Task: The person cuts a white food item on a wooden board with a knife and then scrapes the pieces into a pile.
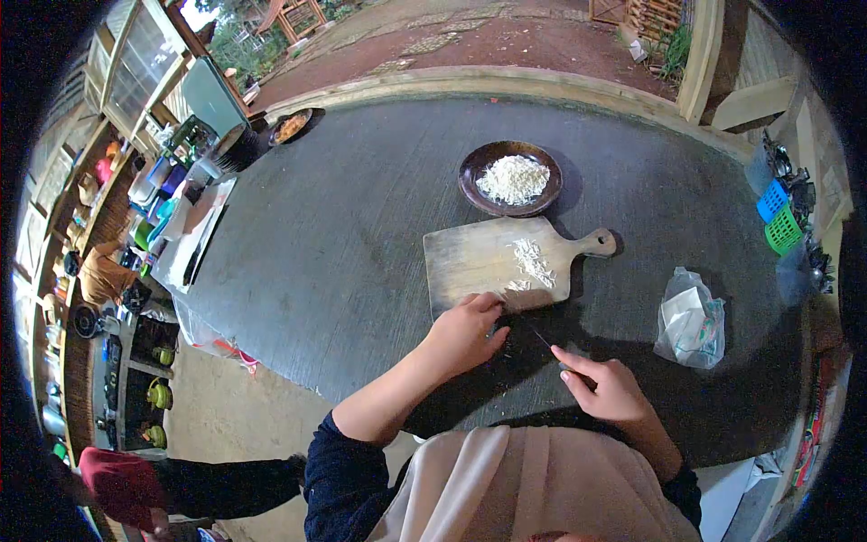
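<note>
A wooden cutting board [470,262] with a handle at its right lies on the dark table. Thin white shreds [533,262] are spread on its right half. At the board's front edge rests my left hand [468,332], fingers curled; what they hold, if anything, is hidden. My right hand [603,384] grips a knife [542,339], its thin dark blade pointing up and left toward the board, apart from my left hand. Behind the board stands a brown bowl [468,178] heaped with white shreds [515,179].
A plastic bag [691,321] lies on the table [361,199] to the right. Blue and green baskets [782,228] with utensils stand at the right edge. Far left are a dish of orange food [291,127] and stacked dark plates [237,147]. Another person's dark sleeve [230,488] shows at lower left.
</note>
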`<state>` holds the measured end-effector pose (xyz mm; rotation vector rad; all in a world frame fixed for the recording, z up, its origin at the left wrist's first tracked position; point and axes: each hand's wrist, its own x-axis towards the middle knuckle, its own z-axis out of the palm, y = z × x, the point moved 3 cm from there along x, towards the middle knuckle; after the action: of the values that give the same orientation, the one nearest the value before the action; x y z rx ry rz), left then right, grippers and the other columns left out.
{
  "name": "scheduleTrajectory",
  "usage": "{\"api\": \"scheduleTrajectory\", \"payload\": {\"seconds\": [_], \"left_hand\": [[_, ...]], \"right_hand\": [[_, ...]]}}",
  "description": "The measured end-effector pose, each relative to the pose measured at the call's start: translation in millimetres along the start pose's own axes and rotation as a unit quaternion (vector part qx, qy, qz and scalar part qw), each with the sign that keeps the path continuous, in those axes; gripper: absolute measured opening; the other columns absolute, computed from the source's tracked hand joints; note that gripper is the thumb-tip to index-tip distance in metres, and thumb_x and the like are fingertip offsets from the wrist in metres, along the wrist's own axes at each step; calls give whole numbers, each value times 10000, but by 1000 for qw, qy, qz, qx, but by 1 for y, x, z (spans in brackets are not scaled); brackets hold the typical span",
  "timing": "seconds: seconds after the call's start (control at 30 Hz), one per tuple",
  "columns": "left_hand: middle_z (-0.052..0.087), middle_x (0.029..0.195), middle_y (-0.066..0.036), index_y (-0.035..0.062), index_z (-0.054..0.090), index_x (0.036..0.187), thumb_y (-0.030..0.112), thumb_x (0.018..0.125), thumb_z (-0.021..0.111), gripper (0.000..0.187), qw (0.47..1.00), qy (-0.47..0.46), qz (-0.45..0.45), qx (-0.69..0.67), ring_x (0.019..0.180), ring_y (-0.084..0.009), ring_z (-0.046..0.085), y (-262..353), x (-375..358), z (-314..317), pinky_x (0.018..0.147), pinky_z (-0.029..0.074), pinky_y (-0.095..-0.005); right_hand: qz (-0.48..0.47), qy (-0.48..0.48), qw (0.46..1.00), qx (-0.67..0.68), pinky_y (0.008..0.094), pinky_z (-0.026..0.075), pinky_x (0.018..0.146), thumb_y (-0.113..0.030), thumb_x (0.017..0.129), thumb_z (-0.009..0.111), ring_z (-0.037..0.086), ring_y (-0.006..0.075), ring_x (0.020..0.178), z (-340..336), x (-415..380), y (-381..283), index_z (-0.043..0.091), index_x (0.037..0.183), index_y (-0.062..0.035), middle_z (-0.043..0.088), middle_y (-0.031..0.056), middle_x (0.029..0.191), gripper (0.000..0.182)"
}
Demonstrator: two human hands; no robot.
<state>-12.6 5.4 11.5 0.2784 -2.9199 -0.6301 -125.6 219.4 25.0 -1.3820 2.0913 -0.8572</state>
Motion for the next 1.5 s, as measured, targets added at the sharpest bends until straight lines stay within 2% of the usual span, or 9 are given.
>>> {"api": "scheduleTrajectory", "payload": {"seconds": [0.1, 0.17, 0.5, 0.57, 0.7, 0.77, 1.0, 1.2, 1.5], "left_hand": [[592, 1167, -169, -34, 623, 1091, 243, 861, 638, 360, 1000, -2, -8, -8, 1089, -342, 578, 0, 0, 1, 925, 506, -405], [591, 1172, -169, -31, 621, 1108, 243, 862, 638, 369, 1000, -2, -8, -8, 1090, -341, 578, 1, 0, 0, 925, 505, -404], [592, 1161, -167, -16, 620, 1078, 168, 851, 611, 292, 1000, 15, 23, 6, 1061, -352, 580, -4, 1, 4, 903, 509, -415], [597, 1144, -160, -15, 615, 1087, 130, 853, 593, 276, 1000, 17, 26, -5, 1061, -344, 580, -6, 1, 6, 902, 509, -405], [593, 1152, -152, -12, 612, 1101, 86, 832, 582, 287, 1000, 15, 26, 5, 1070, -333, 578, -11, 1, 11, 910, 507, -393], [585, 1165, -144, -8, 611, 1116, 56, 810, 574, 315, 998, -1, 45, 34, 1082, -325, 572, -11, 1, 11, 916, 505, -392], [584, 1160, -133, 11, 613, 1131, 34, 798, 565, 337, 1000, -5, 20, 14, 1093, -320, 565, -10, 1, 8, 938, 491, -390], [583, 1164, -130, 12, 605, 1150, 27, 800, 562, 353, 999, 5, 30, 17, 1092, -328, 565, -13, 2, 13, 920, 503, -397], [580, 1187, -112, 37, 611, 1156, 43, 805, 567, 353, 1000, -6, -18, 14, 1105, -321, 561, -8, 0, 10, 916, 511, -388]], "right_hand": [[42, -22, 999, -7, 340, 502, 582, -186, 908, 603, 672, 343, 721, -1, 0, -1, 588, 1290, -158, 655, 211, 948, 384], [-36, 46, 998, 9, 440, 496, 528, -249, 909, 605, 625, 383, 586, 5, -1, 7, 596, 1279, -258, 624, 201, 691, 370], [-20, 49, 999, 6, 449, 484, 522, -266, 920, 600, 618, 385, 580, 14, 7, 5, 571, 1304, -257, 613, 198, 669, 386], [-12, 44, 999, 8, 336, 455, 501, -151, 912, 611, 619, 331, 547, 8, 5, -1, 580, 1293, -131, 629, 220, 837, 382], [11, 7, 1000, -16, 334, 474, 530, -151, 912, 607, 662, 328, 621, 1, 2, 1, 584, 1285, -123, 646, 215, 925, 375], [-36, 33, 999, 12, 422, 483, 518, -240, 916, 602, 620, 383, 582, 7, 1, 12, 597, 1279, -227, 611, 211, 680, 363], [-39, 28, 999, 16, 425, 477, 513, -251, 917, 600, 616, 389, 576, 8, 1, 12, 595, 1281, -227, 600, 218, 662, 365], [35, 1, 999, 17, 436, 474, 516, -250, 926, 594, 607, 389, 554, 5, 6, 1, 583, 1294, -225, 599, 223, 659, 368], [7, 26, 996, 87, 385, 543, 680, -208, 926, 601, 646, 370, 881, -1, 3, 7, 572, 1296, -146, 647, 203, 1063, 376]]}}
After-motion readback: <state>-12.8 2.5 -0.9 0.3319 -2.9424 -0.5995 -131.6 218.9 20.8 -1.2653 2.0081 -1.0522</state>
